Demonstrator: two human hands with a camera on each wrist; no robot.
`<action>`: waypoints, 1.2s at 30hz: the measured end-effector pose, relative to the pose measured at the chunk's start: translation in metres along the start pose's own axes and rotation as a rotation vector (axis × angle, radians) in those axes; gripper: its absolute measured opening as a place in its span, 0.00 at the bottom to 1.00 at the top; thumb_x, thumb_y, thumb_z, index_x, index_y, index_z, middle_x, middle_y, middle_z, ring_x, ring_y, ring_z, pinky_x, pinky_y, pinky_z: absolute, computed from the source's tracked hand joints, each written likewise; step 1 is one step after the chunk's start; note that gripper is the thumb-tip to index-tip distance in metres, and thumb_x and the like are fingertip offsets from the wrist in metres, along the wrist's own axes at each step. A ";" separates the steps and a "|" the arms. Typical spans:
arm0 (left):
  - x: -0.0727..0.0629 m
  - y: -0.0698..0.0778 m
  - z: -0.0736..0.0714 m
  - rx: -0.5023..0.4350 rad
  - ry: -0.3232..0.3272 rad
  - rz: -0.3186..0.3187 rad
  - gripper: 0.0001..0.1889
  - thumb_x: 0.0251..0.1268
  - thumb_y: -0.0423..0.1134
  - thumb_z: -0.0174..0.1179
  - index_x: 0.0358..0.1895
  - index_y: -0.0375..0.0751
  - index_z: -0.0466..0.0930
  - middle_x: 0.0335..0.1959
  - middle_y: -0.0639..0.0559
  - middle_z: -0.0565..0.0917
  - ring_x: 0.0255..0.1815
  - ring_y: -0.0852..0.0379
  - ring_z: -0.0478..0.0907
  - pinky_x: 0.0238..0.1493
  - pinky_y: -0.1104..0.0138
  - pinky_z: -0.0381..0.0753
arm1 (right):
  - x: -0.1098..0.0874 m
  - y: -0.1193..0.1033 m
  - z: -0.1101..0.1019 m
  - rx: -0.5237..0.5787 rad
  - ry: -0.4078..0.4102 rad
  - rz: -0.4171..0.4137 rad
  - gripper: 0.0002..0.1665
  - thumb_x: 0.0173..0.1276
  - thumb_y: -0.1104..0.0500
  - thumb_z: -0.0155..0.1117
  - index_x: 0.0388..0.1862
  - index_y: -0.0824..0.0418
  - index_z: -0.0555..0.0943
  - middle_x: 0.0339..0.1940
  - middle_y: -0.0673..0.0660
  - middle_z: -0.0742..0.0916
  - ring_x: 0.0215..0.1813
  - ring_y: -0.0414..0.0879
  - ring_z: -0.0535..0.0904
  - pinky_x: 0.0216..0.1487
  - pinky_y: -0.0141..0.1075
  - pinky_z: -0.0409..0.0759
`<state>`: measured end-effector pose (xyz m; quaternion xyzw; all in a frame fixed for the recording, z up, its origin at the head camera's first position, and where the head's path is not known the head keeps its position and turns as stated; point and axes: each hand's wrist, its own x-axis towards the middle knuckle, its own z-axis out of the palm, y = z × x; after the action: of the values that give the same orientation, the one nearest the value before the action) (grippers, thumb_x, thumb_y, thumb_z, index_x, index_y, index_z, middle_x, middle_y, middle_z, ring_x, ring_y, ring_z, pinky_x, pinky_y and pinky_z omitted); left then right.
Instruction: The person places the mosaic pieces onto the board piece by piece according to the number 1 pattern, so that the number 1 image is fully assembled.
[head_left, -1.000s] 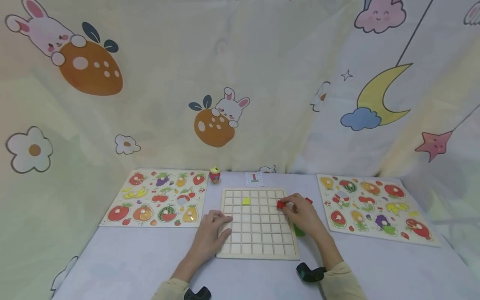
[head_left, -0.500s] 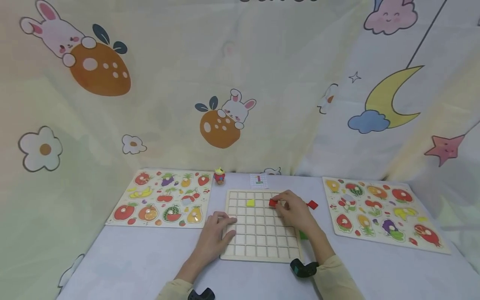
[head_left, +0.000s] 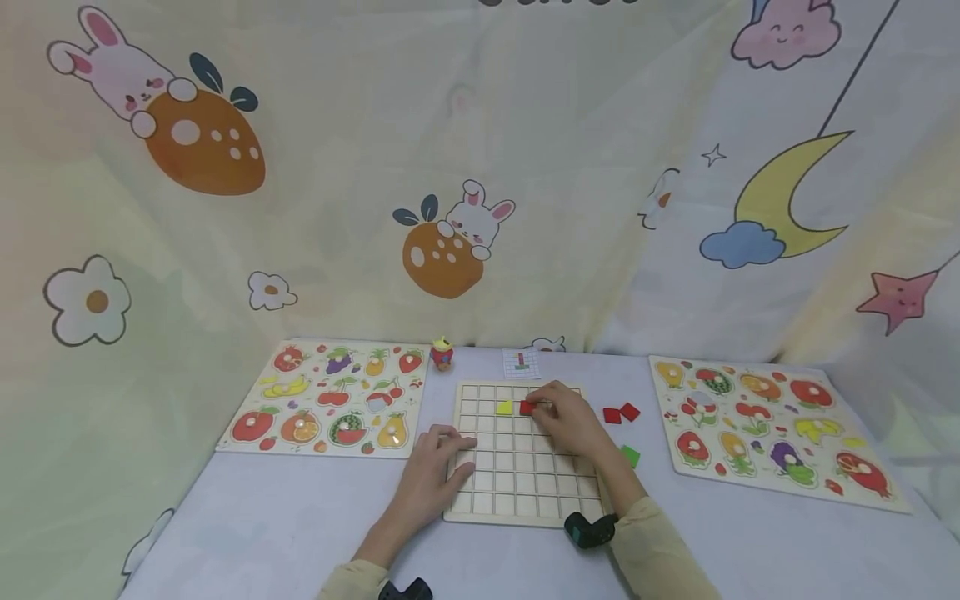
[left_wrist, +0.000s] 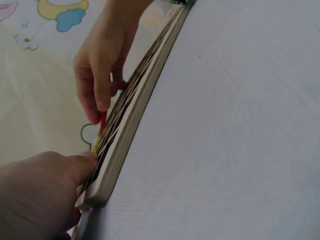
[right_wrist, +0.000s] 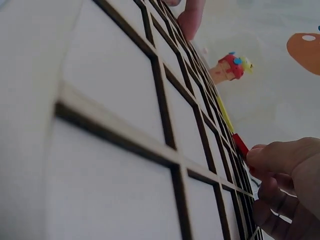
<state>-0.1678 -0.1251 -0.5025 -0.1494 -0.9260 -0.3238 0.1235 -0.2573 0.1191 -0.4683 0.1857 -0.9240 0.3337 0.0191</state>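
Observation:
In the head view my right hand [head_left: 566,421] pinches a small red square tile [head_left: 527,407] between thumb and fingertips, low over the wooden grid board [head_left: 517,483]. Right beside that tile, a yellow square tile [head_left: 504,407] lies in one of the board's cells. The right wrist view shows the held red tile [right_wrist: 240,145] tilted, close by the yellow tile [right_wrist: 225,114]. My left hand [head_left: 431,467] rests at the board's left side, index finger and thumb reaching over the edge onto it. From the left wrist, the left thumb [left_wrist: 82,167] touches the board's edge [left_wrist: 135,117].
Two loose red tiles [head_left: 621,413] and a green tile [head_left: 630,455] lie right of the board. Behind it are a small pattern card [head_left: 521,363] and a toy figure [head_left: 442,354]. Fruit puzzle boards stand left [head_left: 322,398] and right [head_left: 780,429].
My right hand has carried the red tile left across the board to the yellow tile, uncovering the loose red tiles on the right. The left hand stays at the board's edge. The head view shifted slightly.

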 end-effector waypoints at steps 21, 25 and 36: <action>0.000 -0.001 0.002 0.007 -0.002 -0.010 0.17 0.60 0.45 0.63 0.53 0.54 0.80 0.49 0.56 0.73 0.45 0.61 0.65 0.44 0.64 0.70 | 0.008 -0.009 0.008 -0.059 -0.039 0.026 0.12 0.63 0.63 0.62 0.45 0.53 0.84 0.44 0.49 0.82 0.32 0.41 0.70 0.33 0.33 0.69; 0.000 -0.001 0.002 0.006 0.002 -0.008 0.17 0.59 0.45 0.63 0.53 0.54 0.80 0.49 0.56 0.73 0.45 0.61 0.65 0.44 0.64 0.70 | 0.008 -0.010 0.007 -0.069 -0.040 0.026 0.12 0.63 0.63 0.62 0.45 0.54 0.84 0.44 0.50 0.82 0.32 0.41 0.70 0.33 0.33 0.69; 0.000 -0.002 0.003 0.010 0.006 0.001 0.16 0.60 0.45 0.63 0.52 0.54 0.80 0.48 0.56 0.74 0.44 0.62 0.65 0.42 0.66 0.70 | 0.009 -0.007 0.008 -0.054 -0.040 0.019 0.11 0.64 0.62 0.61 0.45 0.54 0.84 0.44 0.50 0.81 0.33 0.41 0.70 0.35 0.34 0.70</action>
<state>-0.1689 -0.1247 -0.5053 -0.1482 -0.9273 -0.3195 0.1271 -0.2621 0.1064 -0.4684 0.1831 -0.9345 0.3052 0.0025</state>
